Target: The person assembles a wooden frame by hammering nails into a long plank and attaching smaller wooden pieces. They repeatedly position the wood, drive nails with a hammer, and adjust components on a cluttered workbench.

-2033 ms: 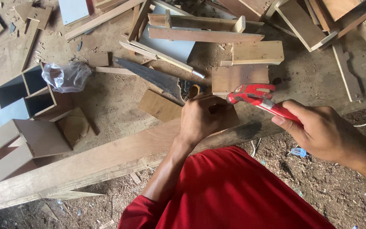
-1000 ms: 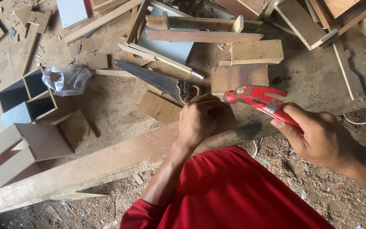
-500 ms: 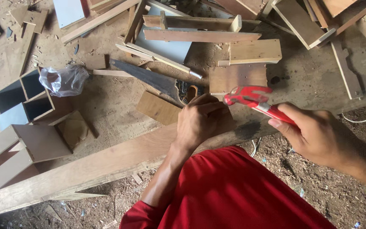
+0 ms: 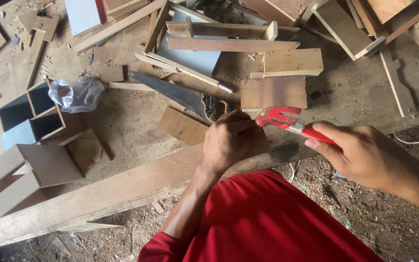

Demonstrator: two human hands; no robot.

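At the left of the frame lie open wooden boxes [image 4: 30,116] and a crumpled plastic bag [image 4: 76,93], with a handsaw [image 4: 170,93] at upper centre, all unmoved over the last two seconds. At centre the left hand [image 4: 231,140] stays curled, knuckles up, pressed on the long plank [image 4: 122,187]; whether it pinches anything underneath cannot be told. At right the right hand [image 4: 364,155] wraps the handle of the red hammer [image 4: 287,121], whose head has dipped and risen again just beside the left knuckles, suggesting repeated light blows.
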